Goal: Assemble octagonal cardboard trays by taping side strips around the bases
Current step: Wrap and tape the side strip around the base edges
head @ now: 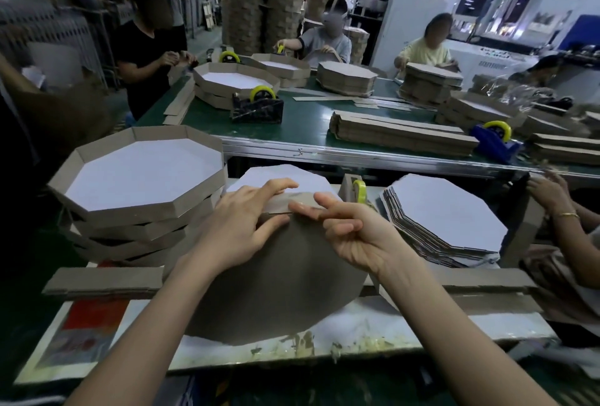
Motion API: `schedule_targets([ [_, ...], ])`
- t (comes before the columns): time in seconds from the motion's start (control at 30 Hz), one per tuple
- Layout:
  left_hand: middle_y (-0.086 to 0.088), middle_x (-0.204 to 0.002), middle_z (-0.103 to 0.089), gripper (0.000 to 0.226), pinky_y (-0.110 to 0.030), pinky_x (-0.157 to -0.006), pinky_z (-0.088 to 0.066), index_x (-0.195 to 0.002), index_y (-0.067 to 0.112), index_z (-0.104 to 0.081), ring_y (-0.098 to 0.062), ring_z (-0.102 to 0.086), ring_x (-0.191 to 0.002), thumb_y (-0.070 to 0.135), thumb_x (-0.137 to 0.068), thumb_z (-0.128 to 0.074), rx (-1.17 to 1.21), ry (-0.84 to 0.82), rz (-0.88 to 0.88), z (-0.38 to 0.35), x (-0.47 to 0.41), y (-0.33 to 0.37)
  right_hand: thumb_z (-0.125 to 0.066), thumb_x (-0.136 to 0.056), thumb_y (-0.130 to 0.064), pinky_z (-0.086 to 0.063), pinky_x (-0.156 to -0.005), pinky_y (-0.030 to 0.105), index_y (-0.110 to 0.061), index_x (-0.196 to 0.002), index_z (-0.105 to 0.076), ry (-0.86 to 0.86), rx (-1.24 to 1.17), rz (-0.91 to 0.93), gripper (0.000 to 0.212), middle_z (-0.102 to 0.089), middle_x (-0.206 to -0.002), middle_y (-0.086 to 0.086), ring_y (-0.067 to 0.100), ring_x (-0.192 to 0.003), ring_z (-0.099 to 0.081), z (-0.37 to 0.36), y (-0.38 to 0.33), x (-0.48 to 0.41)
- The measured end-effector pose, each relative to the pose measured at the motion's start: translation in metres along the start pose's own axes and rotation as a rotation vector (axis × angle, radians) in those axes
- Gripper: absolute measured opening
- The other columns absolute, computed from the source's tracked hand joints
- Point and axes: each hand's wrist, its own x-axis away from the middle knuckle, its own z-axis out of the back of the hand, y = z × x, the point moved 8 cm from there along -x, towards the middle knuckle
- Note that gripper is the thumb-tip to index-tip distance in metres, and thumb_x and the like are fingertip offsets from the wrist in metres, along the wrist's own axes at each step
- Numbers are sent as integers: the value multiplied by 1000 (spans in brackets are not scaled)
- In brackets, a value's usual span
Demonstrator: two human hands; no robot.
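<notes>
Both forearms reach up from the near edge of the worktable (pixel 373 324) to an octagonal base (pixel 279 279) tilted on edge, its brown underside facing the wearer and its white face turned away. Along its top rim runs a side strip (pixel 293 199), and both hands meet on it. The left hand (pixel 240 227) clasps it, fingers draped over the strip's far side and thumb braced on the brown face below. The right hand (pixel 350 236) lays two straightened digits along the strip and the seam beneath it, pressing rather than gripping, while its other fingers curl loosely on nothing. Whether tape already lies under those fingertips is too faint to tell. This looks like the fixing of one strip section to one rim edge, with most of the rim below the hands bare, so the tray seems early in its making. The next move probably calls for fresh tape from the dispenser (pixel 357 189) just beyond the right fingertips, then a turn of the base to bring the next edge up between the hands. Finished trays (pixel 143 175) are stacked outboard of the left hand, flat bases (pixel 448 214) outboard of the right.
</notes>
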Motion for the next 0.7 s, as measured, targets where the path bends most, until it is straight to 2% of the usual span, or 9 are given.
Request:
schedule_targets([
  [0.1, 8, -122, -62, 44, -31, -83, -30, -131, 51, -39, -9, -42, -106, 41, -93, -58, -15, -3, -6, 0, -1, 1, -28, -97, 10, -32, -29, 11, -2, -102, -52, -6, -106, -31, 27, -62, -117, 33, 2, -27, -32, 3, 4, 3],
  [0.2, 11, -125, -62, 38, -31, -87, -31, -131, 50, -45, -9, -44, -110, 43, -95, -53, -32, -4, -29, 0, -2, 2, -33, -89, 13, -32, -29, 10, -1, -102, -52, 8, -145, -43, 27, -62, -116, 34, 2, -27, -32, 7, 8, 6],
  [0.33, 11, -133, -58, 38, -34, -94, -33, -127, 45, -57, -17, -51, -121, 46, -93, -40, -103, -76, -50, -4, -4, 2, -35, -86, 14, -31, -29, 10, -2, -105, -51, 24, -158, -60, 30, -64, -113, 35, 2, -26, -31, 13, 13, 6],
  [0.43, 8, -137, -55, 36, -35, -96, -33, -131, 43, -56, -19, -49, -124, 44, -99, -40, -154, -87, -53, -7, -5, 0, -41, -78, 12, -30, -30, 9, -2, -113, -51, 36, -100, -84, 38, -66, -116, 29, 2, -28, -30, 19, 18, 4],
  [0.53, 10, -141, -51, 37, -34, -98, -31, -136, 41, -52, -17, -45, -127, 40, -100, -45, -177, -102, -35, -10, -8, -4, -43, -77, 8, -29, -26, 13, -6, -89, -50, 37, -9, -123, 20, -69, -119, 19, 3, -27, -28, 22, 23, 1],
  [0.6, 10, -140, -52, 37, -34, -97, -32, -136, 40, -53, -18, -47, -126, 40, -100, -44, -174, -98, -32, -9, -9, -3, -42, -75, 6, -27, -25, 13, -11, -76, -47, 53, 66, -148, 17, -74, -104, 14, 2, -26, -26, 24, 23, -3],
  [0.67, 10, -138, -53, 40, -34, -95, -33, -135, 40, -54, -19, -48, -123, 44, -98, -39, -174, -103, -37, -9, -8, -2, -37, -80, 5, -25, -26, 12, -13, -71, -45, 91, 162, -166, 21, -70, -85, 6, 2, -25, -25, 27, 19, -8],
  [0.7, 10, -138, -54, 41, -34, -94, -34, -134, 40, -54, -19, -49, -123, 45, -97, -38, -178, -106, -39, -9, -7, -1, -33, -84, 4, -25, -26, 11, -14, -70, -44, 109, 195, -173, 25, -67, -85, 5, 2, -25, -25, 29, 17, -11],
])
